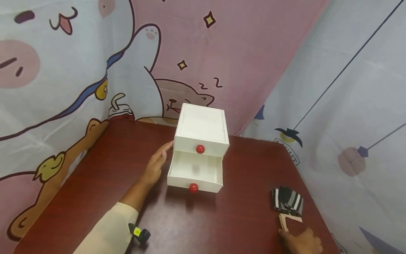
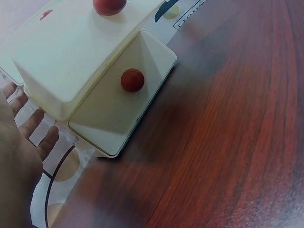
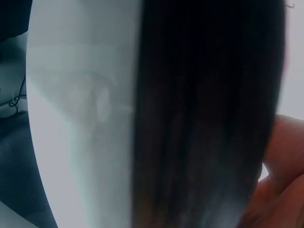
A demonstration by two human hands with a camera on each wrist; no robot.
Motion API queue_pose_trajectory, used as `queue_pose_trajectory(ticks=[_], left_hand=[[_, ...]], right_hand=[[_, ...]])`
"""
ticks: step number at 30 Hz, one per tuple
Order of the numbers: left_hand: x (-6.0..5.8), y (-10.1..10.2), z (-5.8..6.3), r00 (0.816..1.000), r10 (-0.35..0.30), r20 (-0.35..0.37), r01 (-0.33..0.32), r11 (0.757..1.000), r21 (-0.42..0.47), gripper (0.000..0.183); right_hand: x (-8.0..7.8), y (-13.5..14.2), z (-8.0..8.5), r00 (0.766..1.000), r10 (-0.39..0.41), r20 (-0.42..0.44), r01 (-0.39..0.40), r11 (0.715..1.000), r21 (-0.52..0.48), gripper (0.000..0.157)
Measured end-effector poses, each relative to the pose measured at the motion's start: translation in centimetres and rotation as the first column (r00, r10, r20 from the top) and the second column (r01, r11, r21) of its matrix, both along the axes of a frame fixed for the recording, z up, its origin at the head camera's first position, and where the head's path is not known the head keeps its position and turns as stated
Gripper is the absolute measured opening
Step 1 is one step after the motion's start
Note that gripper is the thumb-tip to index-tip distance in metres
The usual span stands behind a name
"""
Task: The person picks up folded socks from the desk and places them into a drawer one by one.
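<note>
A small white drawer unit (image 1: 201,123) with round red knobs stands on the table. Its lower drawer (image 1: 180,180) is pulled out, and nothing shows inside. My left hand (image 1: 154,167) rests against the unit's left side with its fingers extended; in the left wrist view, the fingers (image 2: 33,123) are spread beside the white wall. At the lower right, my right hand (image 1: 302,241) pinches a folded beige-and-brown cloth (image 1: 293,224) between thumb and fingers. Just beyond it lies a folded black-and-white patterned cloth (image 1: 287,201). The right wrist view is mostly filled by blurred pale and dark shapes.
The dark red wooden table (image 1: 247,211) carries everything. A printed cartoon curtain (image 1: 241,46) hangs right behind its back edge and along both sides. A black device with a yellow label (image 1: 139,233) is at my left sleeve.
</note>
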State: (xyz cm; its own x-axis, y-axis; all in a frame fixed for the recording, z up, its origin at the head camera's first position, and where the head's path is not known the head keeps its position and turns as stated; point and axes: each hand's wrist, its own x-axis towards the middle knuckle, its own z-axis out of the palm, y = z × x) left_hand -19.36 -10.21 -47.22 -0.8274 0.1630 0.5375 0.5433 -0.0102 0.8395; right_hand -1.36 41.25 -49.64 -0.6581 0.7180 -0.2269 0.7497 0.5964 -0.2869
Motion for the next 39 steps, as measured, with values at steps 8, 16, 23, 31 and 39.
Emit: queue_pose_trajectory(ticks=[8, 16, 23, 31, 39], left_hand=[[-0.1, 0.0, -0.1, 1.000, 0.000, -0.001, 0.000, 1.000, 0.000, 0.048], [-0.1, 0.0, 0.1, 1.000, -0.006, -0.004, 0.006, 1.000, 0.011, 0.048], [-0.1, 0.0, 0.0, 1.000, -0.002, 0.000, 0.002, 1.000, 0.002, 0.048], [-0.1, 0.0, 0.1, 1.000, 0.001, 0.005, -0.001, 1.000, 0.001, 0.048], [0.0, 0.0, 0.1, 1.000, 0.001, -0.009, -0.001, 1.000, 0.002, 0.048]], right_hand=[[0.1, -0.4, 0.4, 1.000, 0.015, -0.016, -0.015, 1.000, 0.015, 0.092], [0.3, -0.1, -0.1, 0.990, 0.035, -0.140, -0.035, 0.999, -0.001, 0.083], [0.6, -0.5, 1.0, 0.985, 0.030, -0.167, -0.032, 0.999, -0.013, 0.088], [1.0, -1.5, 2.9, 0.977, 0.087, -0.197, -0.090, 0.996, -0.005, 0.090], [0.6, -3.7, 5.9, 0.952, 0.145, -0.269, -0.153, 0.988, -0.009, 0.089]])
